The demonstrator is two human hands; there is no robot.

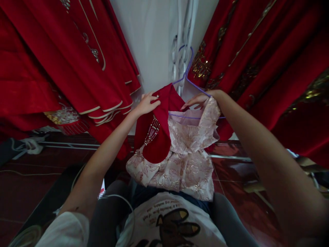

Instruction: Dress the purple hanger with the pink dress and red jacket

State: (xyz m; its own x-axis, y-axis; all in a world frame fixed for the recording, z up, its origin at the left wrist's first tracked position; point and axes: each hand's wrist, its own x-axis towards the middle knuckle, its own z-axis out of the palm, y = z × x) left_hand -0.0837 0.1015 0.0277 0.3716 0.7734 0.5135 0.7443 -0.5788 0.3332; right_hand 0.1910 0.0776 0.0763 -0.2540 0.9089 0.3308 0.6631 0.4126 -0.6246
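Pale floral dress (189, 163) at 6 o'clock, one strap over purple hanger (197, 88). Red beaded cloth (164, 127) overlaps dress at 11. Left hand (147, 104), 11 o'clock: fingers half open on red cloth, grip unclear. Right hand (199, 99), 1 o'clock: loosely curved by strap; cannot tell whether gripping.

a clothing shop or workroom, by the ornate red garments (74, 55) hanging.

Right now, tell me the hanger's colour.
The hanger is purple, showing best in the head view.
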